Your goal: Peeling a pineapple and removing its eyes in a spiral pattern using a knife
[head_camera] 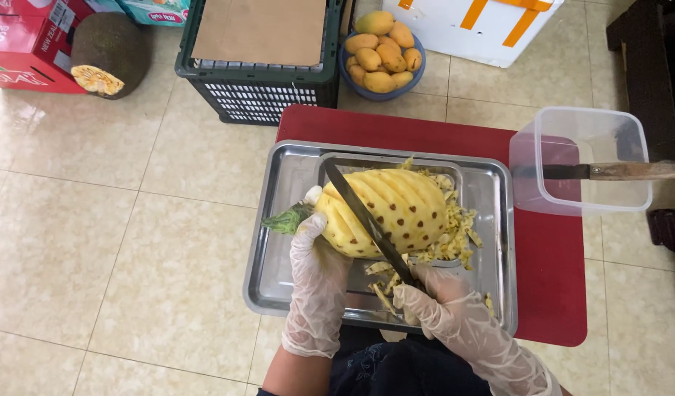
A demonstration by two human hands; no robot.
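Gloves of thin clear plastic are covering both hands, which are reaching up from the bottom edge of the head view. The left hand [319, 253] is rising nearly straight, its fingers wrapping around the stem end of a peeled pineapple [396, 211] and clamping it in place, with the thumb tip showing at the top near the fruit's shoulder. The right hand [436, 302] is coming in from the lower right, its wrist angling inward, and its fingers are closing tight around the handle of a dark knife [363, 216].

The pineapple is lying on its side in a steel tray [279, 242], directly above and between the two hands, its green crown stub [286, 218] pointing left past the left hand. The knife blade is running diagonally across the fruit, from the right hand up toward the tray's far left corner, and is resting against the yellow flesh.

The fruit is showing bright yellow, with slanting grooves already carved across its left and upper part and rows of brown eyes dotting the rest. Yellow trimmings [455, 231] are piling beside it on the right and below it.

The tray is sitting on a red table [550, 293]. A clear plastic tub [579, 158] is standing on the table's right edge, with a second, wooden-handled knife [616, 171] lying across it.
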